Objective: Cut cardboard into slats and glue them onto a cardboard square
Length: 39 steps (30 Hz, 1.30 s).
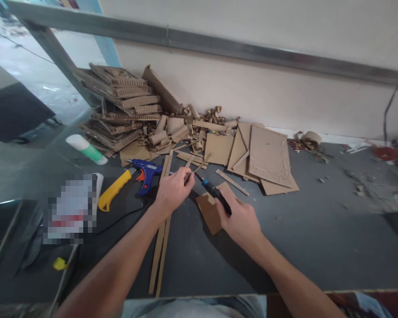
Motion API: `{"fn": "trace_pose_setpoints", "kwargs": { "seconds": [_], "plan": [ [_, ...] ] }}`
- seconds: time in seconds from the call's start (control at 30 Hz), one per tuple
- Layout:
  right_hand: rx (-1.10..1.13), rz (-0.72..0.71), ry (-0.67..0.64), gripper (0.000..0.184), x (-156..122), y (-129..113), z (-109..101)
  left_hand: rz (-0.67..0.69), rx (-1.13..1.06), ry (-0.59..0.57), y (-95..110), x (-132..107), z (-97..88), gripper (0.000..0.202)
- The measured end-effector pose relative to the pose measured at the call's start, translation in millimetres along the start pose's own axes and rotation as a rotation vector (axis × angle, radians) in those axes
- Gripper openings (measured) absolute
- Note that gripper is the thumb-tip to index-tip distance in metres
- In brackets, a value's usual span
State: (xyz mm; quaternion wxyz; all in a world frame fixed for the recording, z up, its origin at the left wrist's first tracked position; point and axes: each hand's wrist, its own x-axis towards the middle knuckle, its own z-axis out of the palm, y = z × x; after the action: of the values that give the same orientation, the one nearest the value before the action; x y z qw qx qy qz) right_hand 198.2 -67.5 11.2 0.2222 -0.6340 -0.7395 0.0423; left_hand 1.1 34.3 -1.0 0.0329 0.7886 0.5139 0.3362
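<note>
My right hand [242,218] is closed around a black and blue utility knife [215,194], its blade pointing up and left toward my other hand. My left hand [175,187] pinches a narrow cardboard strip [204,162] whose end sticks out past the fingertips; the knife tip is close to it, though I cannot tell if they touch. Under the right hand shows a small brown cardboard piece [210,214]; whether that hand also holds it is unclear. Long cardboard strips [161,251] lie beneath my left forearm. Beside the left hand rests a blue glue gun [147,174].
A yellow-handled tool [114,190] and a white-green tube [86,149] lie at left. Stacked corrugated panels [126,101] and cardboard scraps [175,128] fill the back left. Flat cardboard sheets [270,154] lie behind my right hand. A glue-gun cord [122,217] crosses the dark table [311,238].
</note>
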Motion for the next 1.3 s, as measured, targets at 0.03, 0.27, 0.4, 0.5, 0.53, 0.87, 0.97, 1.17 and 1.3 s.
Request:
{"fn": "trace_pose_setpoints", "kwargs": {
  "seconds": [0.03,0.27,0.4,0.5,0.53,0.87,0.97,1.17,1.3],
  "plan": [
    [-0.013,0.005,-0.013,0.028,-3.3,2.3,-0.6,-0.022,0.011,0.023,-1.2,1.4,-1.8,0.016],
    [-0.043,0.190,0.180,0.031,-26.3,35.4,-8.8,0.033,-0.090,0.063,-5.5,2.8,-6.2,0.014],
    [-0.251,0.259,0.135,0.038,-26.6,50.4,-7.9,0.087,-0.276,-0.090,4.7,-1.5,-9.1,0.016],
    [-0.263,0.108,0.202,0.038,-19.2,44.3,-11.4,0.057,-0.482,-0.344,16.1,0.3,-21.2,0.019],
    [-0.222,0.046,0.254,0.037,-14.9,38.7,-14.4,0.041,-0.539,-0.433,20.1,1.6,-26.3,0.020],
    [0.099,-0.376,0.332,0.013,25.0,-15.0,-34.9,0.185,-0.441,-0.581,41.6,9.9,-55.9,0.016],
    [0.006,-0.425,0.301,0.014,17.6,-13.7,-40.0,0.338,-0.204,-0.507,43.3,9.4,-63.6,0.016],
    [-0.093,-0.404,0.306,0.015,20.3,18.3,-52.8,0.438,0.033,-0.478,53.2,-15.0,-72.6,0.018],
    [0.081,-0.304,0.216,0.015,49.3,44.0,-50.0,0.569,0.059,-0.663,73.7,-41.1,-57.0,0.012]
  ]
}}
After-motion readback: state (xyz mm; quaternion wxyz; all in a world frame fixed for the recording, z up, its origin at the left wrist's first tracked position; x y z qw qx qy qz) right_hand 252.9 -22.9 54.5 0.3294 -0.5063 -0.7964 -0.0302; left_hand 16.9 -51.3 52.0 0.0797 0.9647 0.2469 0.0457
